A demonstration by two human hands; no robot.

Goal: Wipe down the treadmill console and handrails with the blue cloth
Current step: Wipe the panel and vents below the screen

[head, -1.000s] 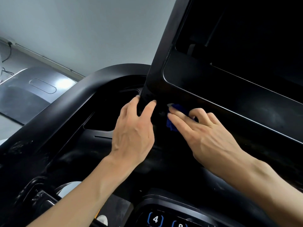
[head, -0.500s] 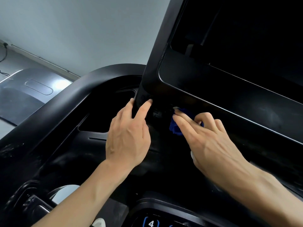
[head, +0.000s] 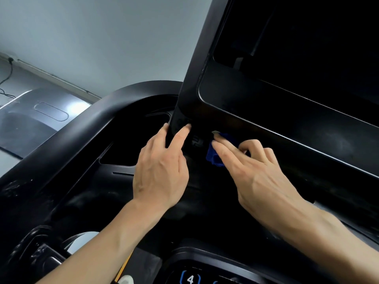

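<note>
The black treadmill console point(head: 266, 128) rises at the upper right, its dark screen tilted toward me. My left hand point(head: 162, 171) grips the console's lower left corner, thumb on one side and forefinger on the front. Just right of it, my right hand point(head: 256, 171) holds the blue cloth point(head: 213, 155) bunched under its fingers and presses it against the underside of the console's bottom edge. Only a small part of the cloth shows. The curved black handrail point(head: 86, 128) arcs from lower left up behind the console.
A keypad with a lit blue "4" button point(head: 189, 278) lies at the bottom. A white object point(head: 80, 240) sits in the cup holder at lower left. A grey motor cover point(head: 37, 121) and the wall lie beyond the handrail.
The view has shifted slightly. My right hand with the cloth has slid a little to the right along the console's bottom edge. My left hand keeps its hold on the corner.
</note>
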